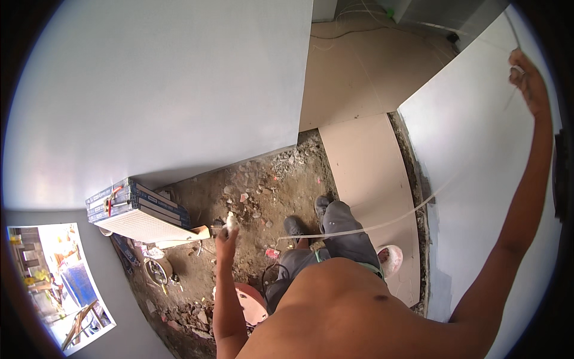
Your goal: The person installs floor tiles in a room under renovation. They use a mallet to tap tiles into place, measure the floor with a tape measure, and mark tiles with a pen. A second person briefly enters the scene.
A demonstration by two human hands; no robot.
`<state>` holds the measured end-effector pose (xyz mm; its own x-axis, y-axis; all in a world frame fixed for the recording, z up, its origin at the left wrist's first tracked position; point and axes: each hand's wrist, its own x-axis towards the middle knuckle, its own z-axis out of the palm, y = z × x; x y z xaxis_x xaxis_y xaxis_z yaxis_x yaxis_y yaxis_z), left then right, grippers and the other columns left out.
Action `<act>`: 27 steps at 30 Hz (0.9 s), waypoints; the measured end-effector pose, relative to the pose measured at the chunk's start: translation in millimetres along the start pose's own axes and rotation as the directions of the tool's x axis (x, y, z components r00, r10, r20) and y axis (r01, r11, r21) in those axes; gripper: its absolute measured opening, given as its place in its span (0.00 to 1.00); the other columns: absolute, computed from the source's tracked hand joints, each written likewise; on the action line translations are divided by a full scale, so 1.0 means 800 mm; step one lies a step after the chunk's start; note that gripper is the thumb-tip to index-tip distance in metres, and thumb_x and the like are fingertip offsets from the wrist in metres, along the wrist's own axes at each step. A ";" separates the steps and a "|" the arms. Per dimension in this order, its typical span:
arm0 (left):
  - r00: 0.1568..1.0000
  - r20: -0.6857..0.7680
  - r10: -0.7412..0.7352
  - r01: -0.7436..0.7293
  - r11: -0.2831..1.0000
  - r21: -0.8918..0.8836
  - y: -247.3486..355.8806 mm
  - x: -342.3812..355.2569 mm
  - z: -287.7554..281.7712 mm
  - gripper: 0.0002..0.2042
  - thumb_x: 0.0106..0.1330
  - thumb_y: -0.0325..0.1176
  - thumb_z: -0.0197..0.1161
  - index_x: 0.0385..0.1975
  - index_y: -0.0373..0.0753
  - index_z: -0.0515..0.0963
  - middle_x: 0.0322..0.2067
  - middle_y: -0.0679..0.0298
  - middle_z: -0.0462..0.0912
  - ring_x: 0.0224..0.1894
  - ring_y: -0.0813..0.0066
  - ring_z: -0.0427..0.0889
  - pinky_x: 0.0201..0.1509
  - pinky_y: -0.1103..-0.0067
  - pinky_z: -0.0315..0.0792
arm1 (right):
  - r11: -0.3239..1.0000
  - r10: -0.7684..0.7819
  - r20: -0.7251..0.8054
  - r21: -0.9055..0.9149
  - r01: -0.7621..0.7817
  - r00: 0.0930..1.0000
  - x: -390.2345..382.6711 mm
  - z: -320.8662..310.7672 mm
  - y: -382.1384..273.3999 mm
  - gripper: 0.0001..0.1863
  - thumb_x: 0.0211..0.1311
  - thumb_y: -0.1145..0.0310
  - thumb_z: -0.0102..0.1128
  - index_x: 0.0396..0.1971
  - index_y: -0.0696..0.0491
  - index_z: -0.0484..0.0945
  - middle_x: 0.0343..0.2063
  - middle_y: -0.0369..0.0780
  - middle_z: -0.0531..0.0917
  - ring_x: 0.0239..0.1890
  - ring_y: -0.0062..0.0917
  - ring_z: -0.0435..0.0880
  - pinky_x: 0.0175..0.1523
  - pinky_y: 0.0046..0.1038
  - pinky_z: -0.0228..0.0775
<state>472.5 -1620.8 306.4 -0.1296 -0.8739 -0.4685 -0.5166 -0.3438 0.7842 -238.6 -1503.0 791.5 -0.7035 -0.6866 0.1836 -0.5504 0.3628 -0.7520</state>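
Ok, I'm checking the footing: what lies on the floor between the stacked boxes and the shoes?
Dirt strewn with rubble, seen in the head view; the left hand, gripping a white thing, partly covers it.

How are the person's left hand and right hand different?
The left hand shows against the dirt floor, while the right hand reaches far out beside the pale wall. The left hand holds a small white thing; the right hand holds a thin strand. Both hands are bare, with curled fingers.
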 end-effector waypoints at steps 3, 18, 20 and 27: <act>0.986 0.161 0.048 -0.067 0.991 0.116 0.125 0.029 0.084 0.19 0.61 0.43 0.63 0.39 0.29 0.77 0.28 0.62 0.79 0.29 0.78 0.73 0.34 0.77 0.68 | 0.933 0.134 0.215 0.302 -0.197 0.967 -0.044 0.174 0.115 0.15 0.67 0.55 0.51 0.29 0.52 0.72 0.24 0.34 0.73 0.18 0.17 0.68 0.28 0.22 0.66; 0.630 0.754 0.185 -0.518 0.824 0.231 0.349 0.098 0.404 0.33 0.58 0.38 0.66 0.61 0.32 0.60 0.57 0.48 0.65 0.50 0.45 0.75 0.53 0.62 0.72 | 0.501 0.562 0.599 0.303 -0.811 0.571 -0.167 0.505 0.323 0.19 0.54 0.62 0.70 0.22 0.53 0.66 0.23 0.35 0.75 0.26 0.19 0.77 0.31 0.26 0.77; 0.649 0.685 0.332 -0.654 0.703 0.279 0.376 0.105 0.398 0.31 0.56 0.35 0.67 0.58 0.31 0.63 0.56 0.49 0.67 0.53 0.48 0.74 0.54 0.64 0.72 | 0.521 0.586 0.562 0.289 -0.803 0.583 -0.116 0.499 0.316 0.20 0.51 0.65 0.72 0.19 0.53 0.64 0.18 0.34 0.72 0.21 0.18 0.71 0.26 0.26 0.69; 0.250 0.293 0.923 -0.867 0.079 0.492 0.574 0.087 0.219 0.06 0.61 0.29 0.53 0.34 0.36 0.73 0.33 0.61 0.73 0.39 0.56 0.76 0.51 0.59 0.73 | 0.834 0.551 0.233 -0.190 -0.518 0.801 -0.054 0.564 0.546 0.16 0.48 0.68 0.70 0.24 0.58 0.70 0.19 0.43 0.77 0.24 0.34 0.79 0.35 0.33 0.74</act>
<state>77.5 -1779.5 562.5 -0.7573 -0.4351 0.4870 -0.3451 0.8997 0.2673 -245.8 -1599.2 169.4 -0.7620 -0.4971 -0.4151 -0.1795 0.7779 -0.6022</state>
